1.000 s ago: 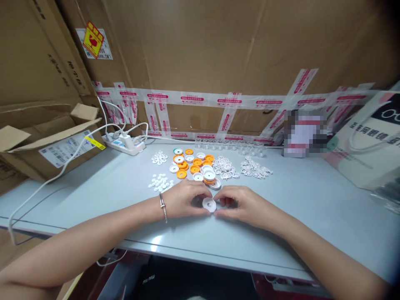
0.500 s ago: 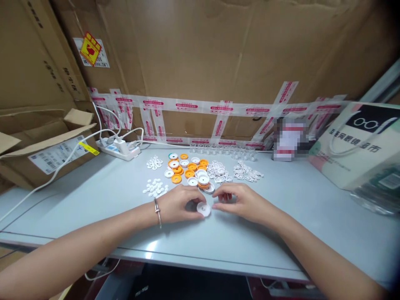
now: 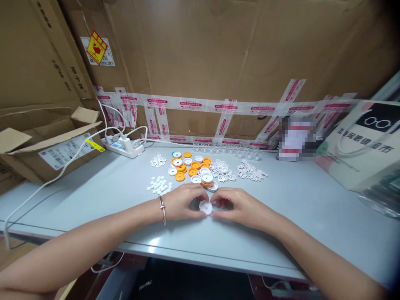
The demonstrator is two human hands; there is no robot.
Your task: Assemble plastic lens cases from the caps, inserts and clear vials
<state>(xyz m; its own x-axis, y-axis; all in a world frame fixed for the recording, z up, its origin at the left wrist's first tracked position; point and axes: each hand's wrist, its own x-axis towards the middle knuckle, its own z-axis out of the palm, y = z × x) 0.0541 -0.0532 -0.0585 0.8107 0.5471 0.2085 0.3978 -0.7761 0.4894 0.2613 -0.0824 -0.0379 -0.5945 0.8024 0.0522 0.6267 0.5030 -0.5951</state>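
Between my two hands is a white round plastic part (image 3: 205, 208), dish-like with a small centre feature. My left hand (image 3: 185, 202), with a bracelet at the wrist, grips it from the left between thumb and fingers. From the right, my right hand (image 3: 239, 204) has its thumb and index finger against the rim, the other fingers curled. Just beyond lie orange round parts (image 3: 179, 177) and white round parts (image 3: 206, 178), some of them stacked. Small white discs (image 3: 159, 185) are spread to the left; white openwork pieces (image 3: 221, 170) are heaped to the right.
Clear round pieces (image 3: 226, 149) line the back of the grey table (image 3: 275, 241). A power strip (image 3: 125, 148) with cables and an open cardboard box (image 3: 53, 146) stand at left. A paper bag (image 3: 359, 141) is at right. A taped cardboard sheet (image 3: 200, 50) rises behind.
My right hand has moved left and its fingertips now meet the white round part in my left hand. The whole view has shifted slightly.
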